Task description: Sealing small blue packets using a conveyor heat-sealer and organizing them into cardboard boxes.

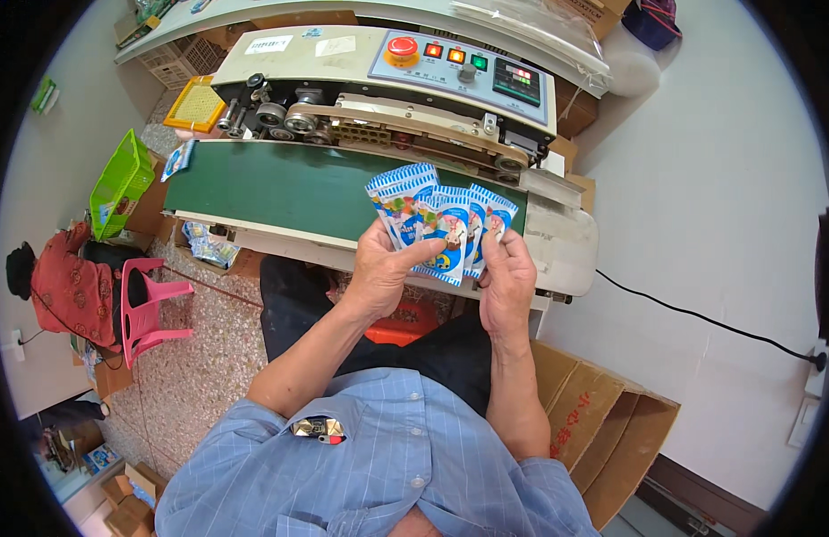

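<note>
The left hand (381,268) is curled around the lower left part of a fan of small packets (441,224), thumb laid across their fronts and fingers tucked behind, so the bundle is pinched between them. The right hand (508,273) meets the fan from the other side, its fingertips closed on the lower edge of the rightmost packets; how hard it grips I cannot tell.

The packets are flat, glossy sachets with blue-and-white striped tops, white and blue bodies and a colourful cartoon picture on each face. About five of them overlap like held cards, the leftmost standing highest and the others stepping down toward the right. Their upper halves rise clear above both hands, while the lower corners are hidden by thumbs and fingers. The fan sits between the two hands, in front of the person's chest.

Just behind the packets runs the green conveyor belt (271,183) of a band sealing machine (378,85), whose cream housing carries a red round button and small lit switches. An open cardboard box (602,412) stands on the floor to the right. To the left are a pink plastic chair (150,309) and a green basket (119,183).
</note>
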The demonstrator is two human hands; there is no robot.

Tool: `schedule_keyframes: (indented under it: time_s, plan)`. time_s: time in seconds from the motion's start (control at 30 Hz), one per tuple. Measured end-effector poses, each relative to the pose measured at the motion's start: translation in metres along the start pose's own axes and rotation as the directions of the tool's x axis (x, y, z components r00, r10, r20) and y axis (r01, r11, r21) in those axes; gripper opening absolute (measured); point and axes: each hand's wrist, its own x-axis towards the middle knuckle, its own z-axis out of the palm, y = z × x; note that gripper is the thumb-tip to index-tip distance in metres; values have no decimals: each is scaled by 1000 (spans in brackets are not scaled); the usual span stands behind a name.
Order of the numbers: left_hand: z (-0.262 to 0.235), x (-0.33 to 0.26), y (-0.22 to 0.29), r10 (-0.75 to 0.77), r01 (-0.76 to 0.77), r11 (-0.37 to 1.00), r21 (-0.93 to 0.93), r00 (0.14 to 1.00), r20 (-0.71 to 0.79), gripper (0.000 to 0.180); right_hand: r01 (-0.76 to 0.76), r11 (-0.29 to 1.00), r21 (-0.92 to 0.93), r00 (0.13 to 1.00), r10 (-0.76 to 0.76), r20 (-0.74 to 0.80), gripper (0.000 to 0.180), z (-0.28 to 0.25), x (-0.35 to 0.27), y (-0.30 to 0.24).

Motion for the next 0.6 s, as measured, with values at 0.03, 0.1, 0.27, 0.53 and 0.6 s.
schedule_keyframes:
  time_s: [0.03, 0.1, 0.27, 0.53, 0.6]
  plan:
    - [0, 1, 0, -2, 2, 1000, 0, 1000, -1, 43, -2, 1000, 0, 1000, 2, -1, 14, -2, 1, 0]
    - [1, 2, -1, 47, -47, 999, 10, 999, -11, 43, 14, 1000, 13, 1000, -14, -17, 17, -10, 5, -1]
    - [-3, 4, 5, 111, -109, 993, 36, 993, -43, 45, 73, 990, -118, 966, -99, -237, 18, -44, 25, -14]
    - [-2, 6, 7, 129, -127, 991, 46, 990, -51, 46, -63, 963, -260, 969, -4, -248, 23, -48, 65, -11]
    - [-2, 6, 8, 126, -123, 991, 54, 990, -56, 45, -63, 961, -270, 970, -5, -245, 23, -41, 74, -6]
